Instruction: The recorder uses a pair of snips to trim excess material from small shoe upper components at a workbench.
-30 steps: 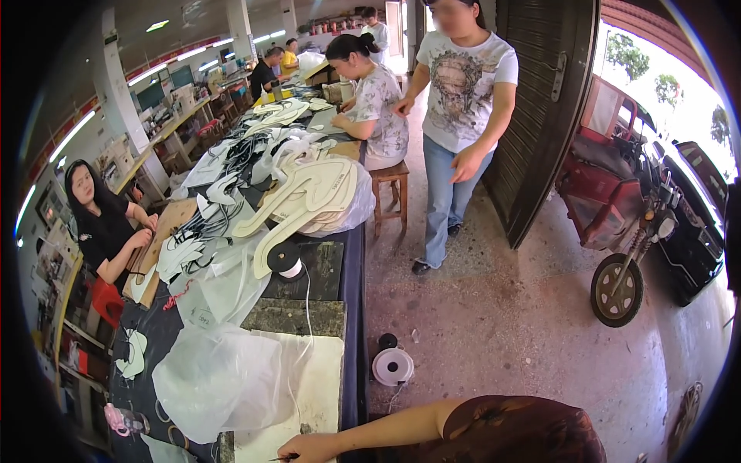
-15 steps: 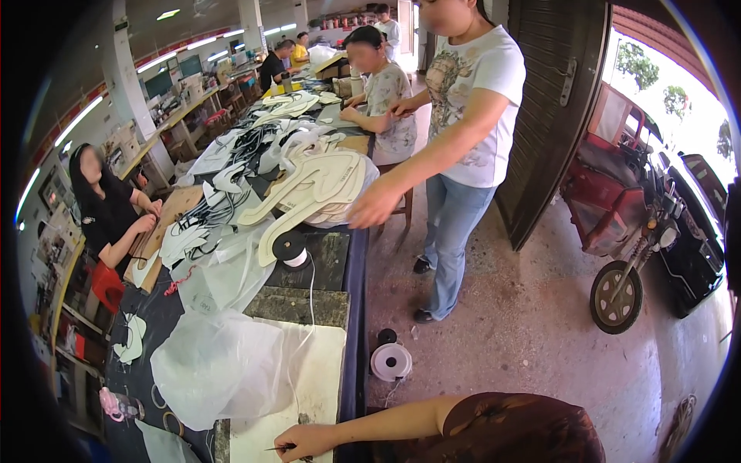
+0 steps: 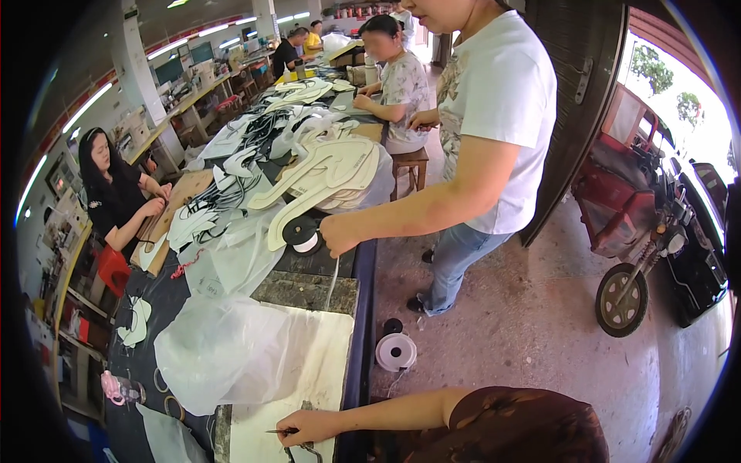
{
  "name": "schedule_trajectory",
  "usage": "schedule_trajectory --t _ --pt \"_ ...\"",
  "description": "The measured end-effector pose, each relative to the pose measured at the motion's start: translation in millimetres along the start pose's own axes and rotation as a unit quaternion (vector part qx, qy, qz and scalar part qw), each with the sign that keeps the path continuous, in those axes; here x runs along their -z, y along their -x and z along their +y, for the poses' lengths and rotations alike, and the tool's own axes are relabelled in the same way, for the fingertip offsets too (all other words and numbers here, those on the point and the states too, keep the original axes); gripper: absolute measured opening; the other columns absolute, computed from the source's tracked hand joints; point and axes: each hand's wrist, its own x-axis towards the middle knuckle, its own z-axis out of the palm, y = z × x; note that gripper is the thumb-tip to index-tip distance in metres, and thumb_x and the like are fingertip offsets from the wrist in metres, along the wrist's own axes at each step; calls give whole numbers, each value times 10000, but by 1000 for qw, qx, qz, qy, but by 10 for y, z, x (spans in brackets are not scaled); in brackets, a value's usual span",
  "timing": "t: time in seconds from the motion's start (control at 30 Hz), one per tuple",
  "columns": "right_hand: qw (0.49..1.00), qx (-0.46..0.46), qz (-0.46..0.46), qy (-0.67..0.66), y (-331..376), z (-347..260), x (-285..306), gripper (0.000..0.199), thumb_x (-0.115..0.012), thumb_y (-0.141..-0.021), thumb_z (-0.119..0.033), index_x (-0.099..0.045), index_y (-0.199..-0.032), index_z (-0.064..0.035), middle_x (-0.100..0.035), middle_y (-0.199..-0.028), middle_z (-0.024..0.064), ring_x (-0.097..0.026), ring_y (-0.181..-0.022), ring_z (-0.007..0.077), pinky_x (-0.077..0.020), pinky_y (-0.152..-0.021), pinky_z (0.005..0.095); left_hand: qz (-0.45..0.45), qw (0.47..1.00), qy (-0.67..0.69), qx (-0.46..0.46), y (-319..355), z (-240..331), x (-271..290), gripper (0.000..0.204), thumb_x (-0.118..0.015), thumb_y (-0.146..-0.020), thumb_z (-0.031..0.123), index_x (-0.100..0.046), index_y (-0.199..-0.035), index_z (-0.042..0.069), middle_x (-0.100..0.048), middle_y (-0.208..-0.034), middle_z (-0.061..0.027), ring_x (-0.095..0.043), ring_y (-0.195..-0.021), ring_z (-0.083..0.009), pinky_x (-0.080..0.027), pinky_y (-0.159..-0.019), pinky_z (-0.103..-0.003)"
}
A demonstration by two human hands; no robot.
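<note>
My right hand point(image 3: 303, 429) is closed around a thin dark pointed tool point(image 3: 278, 431); its kind cannot be made out. The hand is over a pale board point(image 3: 328, 363) at the table's near end, beside dark strips point(image 3: 311, 447) that run out at the lower edge. My left hand is out of view. Just left of the right hand a clear plastic bag point(image 3: 220, 351) lies crumpled. Farther up, a co-worker's hand point(image 3: 340, 234) touches a black-rimmed spool point(image 3: 303, 234) of white tape, with a length of tape point(image 3: 333, 284) running down toward the board.
Cream cut pieces point(image 3: 332, 174) are heaped beyond the spool. A co-worker in white point(image 3: 502, 108) stands at the table's right edge; another in black point(image 3: 120, 189) sits at the left. On the floor lies a white reel point(image 3: 396, 353). A red motor tricycle point(image 3: 617, 185) stands outside the door.
The standing co-worker has leaned in, and the outstretched hand has come down to the tape spool. My view has shifted slightly; my right hand stays over the board with the pointed tool.
</note>
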Motion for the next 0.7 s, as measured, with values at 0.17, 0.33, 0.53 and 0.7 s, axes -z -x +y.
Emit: schedule_trajectory --t 0.17,0.33,0.53,0.7 --pt "1000 -16 18 16 61 -103 -62 253 -653 -965 -276 -643 -966 -23 -622 -815 58 -560 -775 140 -474 -739 320 7 1000 -11 26 6 86 26 741 -890 -758 357 -621 -1342 -10 -604 -1275 -294 -558 -1166 -476 -449 -1002 -555" --pt "997 -33 65 8 205 -151 19 245 -662 -954 -253 -641 -969 -10 -647 -842 69 -577 -782 146 -491 -745 321 2 1000 -13 17 1 144 48 753 -889 -772 391 -624 -1350 -12 -609 -1275 -304 -556 -1173 -489 -434 -1023 -562" --pt "998 14 62 26 345 -183 72 202 -689 -963 -202 -644 -988 -7 -629 -832 55 -551 -764 128 -471 -704 317 -11 999 21 29 16 163 74 709 -824 -862 416 -607 -1381 -15 -550 -1351 -337 -510 -1224 -526 -385 -1071 -589" --pt "1000 21 -2 0 392 -200 -63 188 -694 -974 -211 -661 -1005 -29 -641 -860 69 -592 -782 147 -489 -719 331 30 999 35 25 235 27 105 588 -795 -873 223 -593 -1379 1 -499 -1371 -270 -481 -1271 -460 -389 -1102 -528"
